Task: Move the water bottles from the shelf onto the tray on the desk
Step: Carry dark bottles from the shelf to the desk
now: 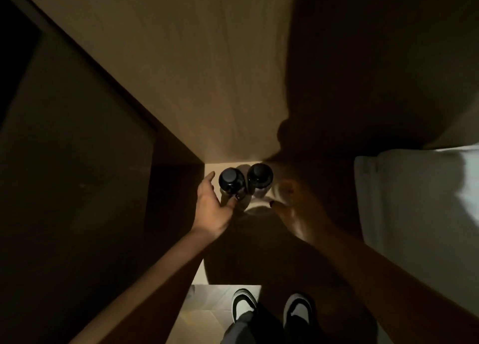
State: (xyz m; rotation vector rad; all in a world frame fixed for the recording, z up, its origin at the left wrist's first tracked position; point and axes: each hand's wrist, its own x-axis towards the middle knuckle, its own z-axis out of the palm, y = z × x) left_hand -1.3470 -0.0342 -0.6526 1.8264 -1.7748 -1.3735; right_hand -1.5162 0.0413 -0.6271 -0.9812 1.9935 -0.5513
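Two bottles [246, 181], dark-capped, upright, side by side at the shelf's [211, 168] back edge. Likely filled: weighty, smooth, rigid. Take each round the body below the cap. Left hand [213, 205] spread, thumb touching one; right hand [293, 206] blurred, apparently empty.

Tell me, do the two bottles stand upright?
Upright: the left bottle and right bottle show their dark caps from above.
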